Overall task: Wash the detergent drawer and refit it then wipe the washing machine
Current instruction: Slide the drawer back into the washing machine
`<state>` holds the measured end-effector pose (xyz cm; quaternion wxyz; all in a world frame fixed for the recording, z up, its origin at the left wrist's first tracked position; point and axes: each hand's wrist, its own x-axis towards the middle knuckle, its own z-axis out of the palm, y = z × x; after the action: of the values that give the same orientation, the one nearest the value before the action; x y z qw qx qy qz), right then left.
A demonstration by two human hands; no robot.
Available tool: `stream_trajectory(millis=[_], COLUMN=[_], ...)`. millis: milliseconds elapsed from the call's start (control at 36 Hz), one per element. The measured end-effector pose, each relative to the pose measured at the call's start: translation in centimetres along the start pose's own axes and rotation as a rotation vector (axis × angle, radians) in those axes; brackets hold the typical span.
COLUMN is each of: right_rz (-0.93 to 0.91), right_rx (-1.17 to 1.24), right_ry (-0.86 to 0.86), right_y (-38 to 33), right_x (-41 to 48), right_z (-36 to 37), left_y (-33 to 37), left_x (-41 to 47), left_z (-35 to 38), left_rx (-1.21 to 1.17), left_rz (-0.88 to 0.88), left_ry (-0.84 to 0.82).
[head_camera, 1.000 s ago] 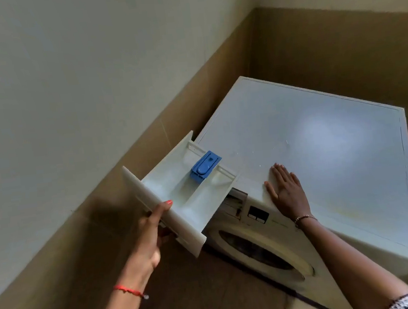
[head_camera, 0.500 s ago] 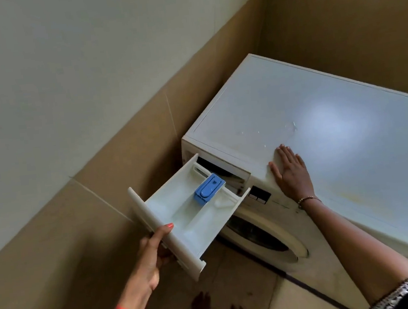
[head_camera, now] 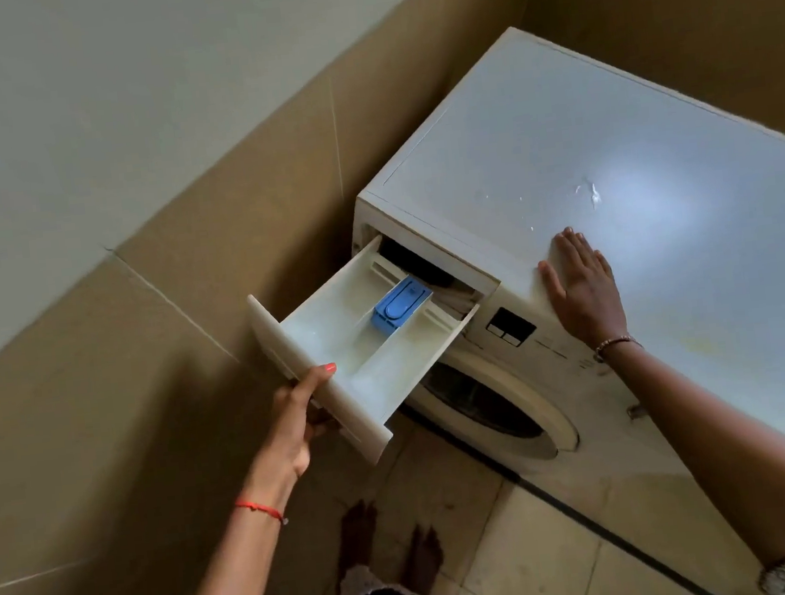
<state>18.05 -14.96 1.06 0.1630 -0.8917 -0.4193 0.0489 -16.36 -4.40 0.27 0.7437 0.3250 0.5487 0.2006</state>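
Observation:
The white detergent drawer [head_camera: 336,337] with a blue insert [head_camera: 400,307] sticks out of its slot [head_camera: 418,265] at the top left of the white washing machine [head_camera: 609,168]. Its back end sits at the slot's mouth. My left hand [head_camera: 296,414] grips the drawer's front panel, thumb over the top edge, fingers hidden underneath. My right hand [head_camera: 581,287] lies flat with straight fingers on the machine's top near its front edge.
A tan and pale wall [head_camera: 131,228] runs close along the machine's left side and a corner wall stands behind it. The round door [head_camera: 494,407] faces the tiled floor [head_camera: 528,549], where my bare feet [head_camera: 387,540] stand.
The drawer has come down from above the machine's top to the level of its slot, its back end now at the opening. My right hand stays flat on the top.

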Motion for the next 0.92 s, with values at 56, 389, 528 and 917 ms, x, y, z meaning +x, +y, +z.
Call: stream_trajectory(millis=[56,389,528,917], right_rz=[-0.002,0.007,0.006,-0.01], right_rx=[-0.001,-0.005,-0.002,0.021], right_ry=[0.003,0.017,0.021,0.038], right_y=[0.0,-0.4,-0.6,-0.8], right_x=[0.0,-0.2,-0.2,-0.3], right_z=[0.0,0.2,0.1,0.1], left_y=[-0.2,-0.6,-1.0,-2.1], left_x=[0.5,2.4,2.8,3.5], left_z=[0.1,0.8,1.3,1.4], left_rx=[-0.005,-0.026,-0.064,-0.098], left_rz=[0.004,0.054,0.037,0.095], left_ry=[0.004,0.014,0.009,-0.033])
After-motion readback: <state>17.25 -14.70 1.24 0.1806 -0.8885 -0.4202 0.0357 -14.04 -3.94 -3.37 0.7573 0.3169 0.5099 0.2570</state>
